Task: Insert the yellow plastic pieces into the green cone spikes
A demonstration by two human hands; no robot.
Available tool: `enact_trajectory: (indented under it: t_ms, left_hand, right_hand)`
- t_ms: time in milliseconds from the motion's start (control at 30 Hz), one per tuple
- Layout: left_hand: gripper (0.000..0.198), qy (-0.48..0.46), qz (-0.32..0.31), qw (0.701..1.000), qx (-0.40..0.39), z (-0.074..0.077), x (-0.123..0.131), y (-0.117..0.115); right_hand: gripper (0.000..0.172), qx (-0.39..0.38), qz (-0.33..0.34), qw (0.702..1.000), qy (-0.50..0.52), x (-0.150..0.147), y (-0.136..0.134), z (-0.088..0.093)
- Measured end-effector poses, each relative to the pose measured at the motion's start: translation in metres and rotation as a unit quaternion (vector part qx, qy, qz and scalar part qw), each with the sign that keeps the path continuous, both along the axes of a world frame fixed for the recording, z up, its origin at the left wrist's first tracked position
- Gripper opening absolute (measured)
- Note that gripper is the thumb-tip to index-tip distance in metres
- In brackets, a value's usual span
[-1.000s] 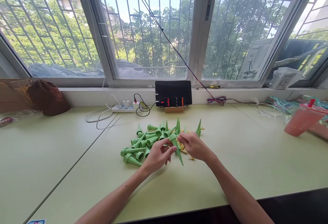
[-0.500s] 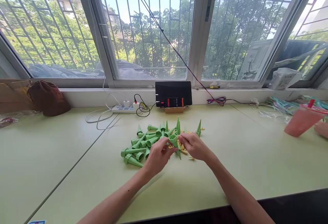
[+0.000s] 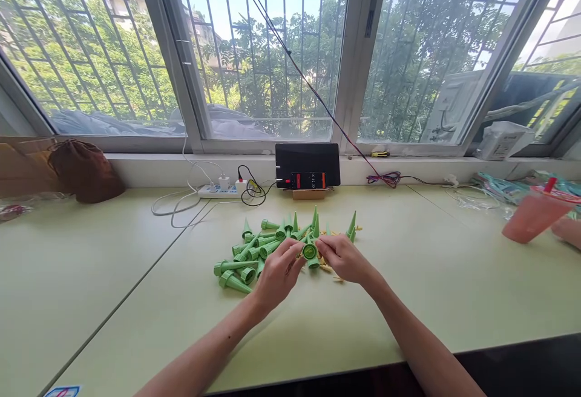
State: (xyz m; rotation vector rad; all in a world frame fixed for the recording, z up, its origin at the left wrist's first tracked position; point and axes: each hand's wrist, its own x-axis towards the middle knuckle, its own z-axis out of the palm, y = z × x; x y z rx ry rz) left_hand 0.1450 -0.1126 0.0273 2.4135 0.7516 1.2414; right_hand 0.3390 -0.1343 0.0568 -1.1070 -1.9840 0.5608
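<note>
My left hand [image 3: 278, 273] is closed on a green plastic watering spike [image 3: 310, 252], gripping its side by the fingertips. The spike's round open end faces me, and its inside shows. Just to the right, my right hand [image 3: 341, 256] is pinched against the rim; whatever lies between its fingers is hidden. Several more green spikes lie heaped left of and behind my hands, among them one spike [image 3: 235, 282] at the near left. Small pale-yellow pieces [image 3: 325, 269] are scattered under and beyond my right hand, partly covered by it.
At the back stand a dark tablet [image 3: 306, 158] and a phone [image 3: 311, 181] on a small stand. Left of them is a power strip [image 3: 222, 191] with cables. A red drink cup [image 3: 533, 215] is at the right, close to another person's hand [image 3: 567, 227].
The held spike has tipped so its open end turns from upward to facing me, and it sits slightly lower. My right hand has barely moved.
</note>
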Motion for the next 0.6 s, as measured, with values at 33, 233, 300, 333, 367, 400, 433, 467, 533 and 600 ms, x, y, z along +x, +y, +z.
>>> enact_trajectory:
  t_ms: [33,233,300,333,367,400,433,467,533,600]
  left_hand:
    - [0.016,0.001,-0.002,1.0,0.016,-0.0009,-0.0006,0.0009]
    - [0.018,-0.012,0.0,0.998,0.064,-0.0012,-0.0004,0.0027]
    - [0.016,-0.03,0.003,0.999,0.032,0.0012,0.0013,0.0011]
    - [0.016,-0.039,0.005,0.999,0.011,0.0023,0.0022,0.0002]
    - [0.018,-0.045,0.006,0.999,-0.01,0.0033,0.0032,-0.0006]
    - [0.02,-0.049,0.01,0.998,-0.031,0.004,0.0041,-0.0014]
    - [0.022,-0.049,0.014,0.998,-0.048,0.0044,0.005,-0.002]
    - [0.022,-0.049,0.019,0.997,-0.063,0.0045,0.0058,-0.0024]
    - [0.021,-0.047,0.029,0.995,-0.082,0.0045,0.0071,-0.0029]
    - [0.021,-0.042,0.034,0.994,-0.096,0.0044,0.0077,-0.0031]
  right_hand:
    - [0.04,-0.004,0.002,1.0,0.005,0.0003,0.0001,0.0002]
    - [0.04,-0.022,0.0,0.999,0.037,0.0003,0.0012,-0.0019]
    - [0.041,-0.029,-0.016,0.998,0.054,0.0003,0.0025,-0.0035]
    - [0.041,-0.031,-0.026,0.997,0.062,0.0005,0.0033,-0.0044]
    - [0.042,-0.031,-0.035,0.997,0.067,0.0009,0.0041,-0.0052]
    - [0.042,-0.031,-0.042,0.996,0.072,0.0015,0.0049,-0.0059]
    - [0.043,-0.032,-0.046,0.996,0.076,0.002,0.0055,-0.0065]
    - [0.043,-0.033,-0.046,0.995,0.078,0.0024,0.0058,-0.007]
    - [0.043,-0.038,-0.038,0.995,0.079,0.0025,0.0059,-0.0075]
    - [0.043,-0.047,-0.022,0.996,0.075,0.0016,0.0054,-0.0076]
